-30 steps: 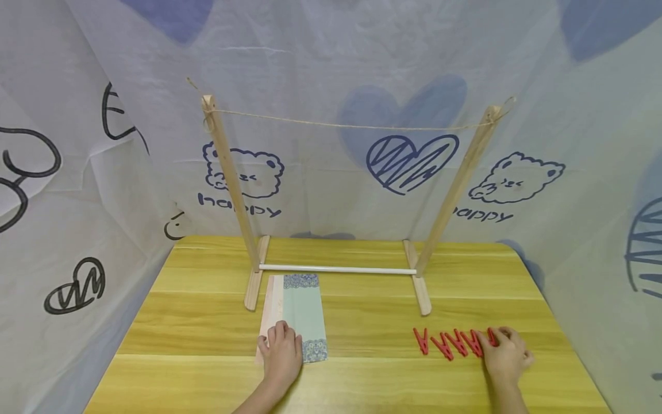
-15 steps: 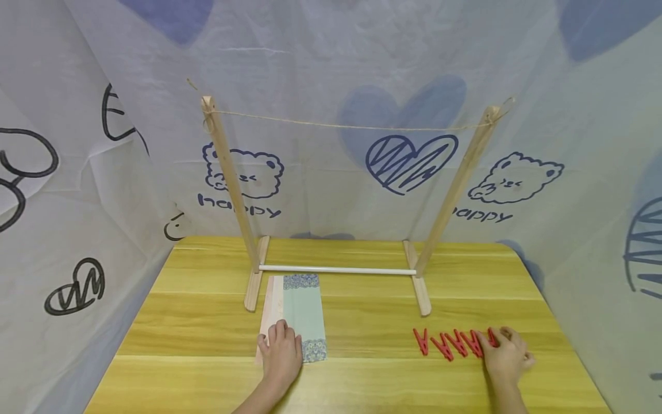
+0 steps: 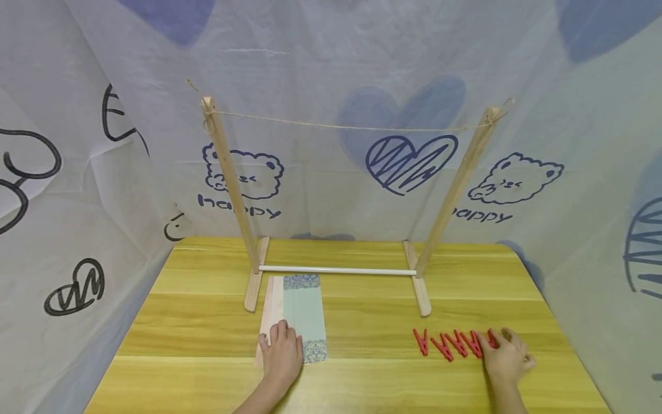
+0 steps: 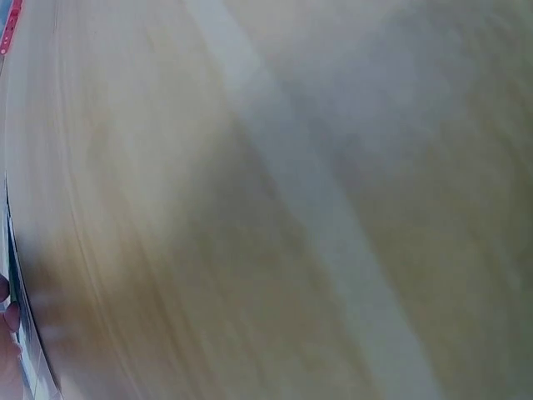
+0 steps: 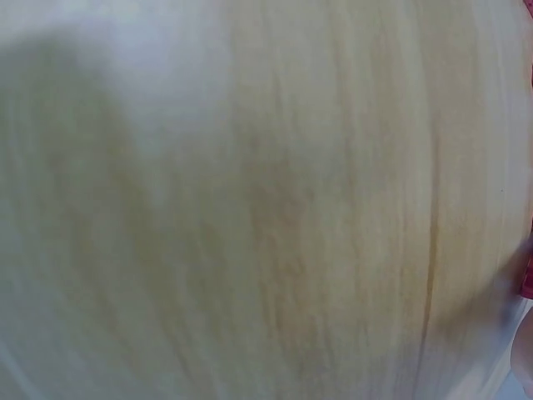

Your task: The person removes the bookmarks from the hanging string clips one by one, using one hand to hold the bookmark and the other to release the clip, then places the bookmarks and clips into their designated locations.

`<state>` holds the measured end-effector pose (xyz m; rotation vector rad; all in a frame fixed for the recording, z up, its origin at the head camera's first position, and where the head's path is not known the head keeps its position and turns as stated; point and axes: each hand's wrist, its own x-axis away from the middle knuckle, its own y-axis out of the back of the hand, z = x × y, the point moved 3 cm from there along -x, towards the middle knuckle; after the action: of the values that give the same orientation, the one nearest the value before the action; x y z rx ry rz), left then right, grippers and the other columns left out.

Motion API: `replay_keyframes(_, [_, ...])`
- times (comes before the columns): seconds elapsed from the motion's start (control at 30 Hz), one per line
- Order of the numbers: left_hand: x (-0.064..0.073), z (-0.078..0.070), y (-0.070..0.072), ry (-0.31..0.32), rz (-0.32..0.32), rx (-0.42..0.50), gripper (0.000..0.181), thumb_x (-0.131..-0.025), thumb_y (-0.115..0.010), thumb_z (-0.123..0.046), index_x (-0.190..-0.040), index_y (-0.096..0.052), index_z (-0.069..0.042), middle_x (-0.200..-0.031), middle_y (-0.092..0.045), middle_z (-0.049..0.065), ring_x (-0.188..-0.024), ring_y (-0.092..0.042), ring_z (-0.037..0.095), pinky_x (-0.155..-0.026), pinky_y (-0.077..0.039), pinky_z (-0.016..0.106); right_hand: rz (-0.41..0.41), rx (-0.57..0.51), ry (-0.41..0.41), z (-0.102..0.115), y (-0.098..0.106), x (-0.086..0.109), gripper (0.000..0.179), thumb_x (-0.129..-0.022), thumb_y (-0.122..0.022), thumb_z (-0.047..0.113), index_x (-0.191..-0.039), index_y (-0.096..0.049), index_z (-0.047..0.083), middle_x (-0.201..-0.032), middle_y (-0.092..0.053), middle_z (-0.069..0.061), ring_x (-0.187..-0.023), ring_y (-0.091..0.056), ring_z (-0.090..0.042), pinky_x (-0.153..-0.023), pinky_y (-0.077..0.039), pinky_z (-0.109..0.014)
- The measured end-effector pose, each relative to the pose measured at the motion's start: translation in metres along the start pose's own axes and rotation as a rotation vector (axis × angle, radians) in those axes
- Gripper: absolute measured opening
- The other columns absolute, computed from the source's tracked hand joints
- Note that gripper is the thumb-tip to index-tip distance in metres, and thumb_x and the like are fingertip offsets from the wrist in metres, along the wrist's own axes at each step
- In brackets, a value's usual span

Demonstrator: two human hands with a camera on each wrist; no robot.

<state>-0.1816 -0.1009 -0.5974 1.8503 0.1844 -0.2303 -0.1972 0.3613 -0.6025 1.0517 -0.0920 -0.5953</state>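
In the head view, a pale pink sheet [image 3: 269, 307] and a mint-green sheet [image 3: 305, 313] with blue patterned bands overlap on the table; whether they are cards or paper I cannot tell. My left hand [image 3: 281, 353] rests over their near left part, fingers slightly bent. Several red clothespins [image 3: 457, 344] lie in a row on the right. At the row's right end, my right hand [image 3: 504, 353] pinches one red clothespin [image 3: 491, 338] between thumb and forefinger. The wrist views show mostly blurred tabletop; a red clothespin [image 4: 10, 27] shows at the left wrist view's edge.
Behind the sheets stands a wooden frame with a left post [image 3: 231, 184], a right post [image 3: 457, 192], a string [image 3: 341, 125] between their tops and a white rod [image 3: 336, 269] low down. Printed cloth [image 3: 320, 190] surrounds the wood-grain table [image 3: 362, 379].
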Motion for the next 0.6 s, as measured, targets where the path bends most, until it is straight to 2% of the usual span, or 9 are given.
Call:
replay_keyframes(0.2, [0.0003, 0.0, -0.0007, -0.002, 0.01, -0.013, 0.02, -0.087, -0.056, -0.022, -0.084, -0.056, -0.002, -0.103, -0.043, 0.011, -0.101, -0.037, 0.029, -0.085, -0.02, 0.052, -0.021, -0.005, 0.014, 0.0015, 0.0005, 0.001, 0.039, -0.081, -0.068, 0.03, -0.104, -0.064, -0.001, -0.123, -0.047, -0.021, -0.113, -0.037, -0.043, -0.091, -0.014, -0.059])
replay_keyframes(0.6, [0.0008, -0.0011, -0.0013, -0.005, 0.02, -0.02, 0.02, -0.088, -0.055, -0.022, -0.083, -0.054, -0.003, -0.103, -0.043, 0.01, -0.1, -0.037, 0.029, -0.084, -0.02, 0.051, 0.01, 0.001, 0.017, 0.0027, 0.002, 0.0025, 0.04, -0.084, -0.065, 0.032, -0.106, -0.062, -0.001, -0.125, -0.044, -0.021, -0.115, -0.034, -0.043, -0.092, -0.01, -0.061])
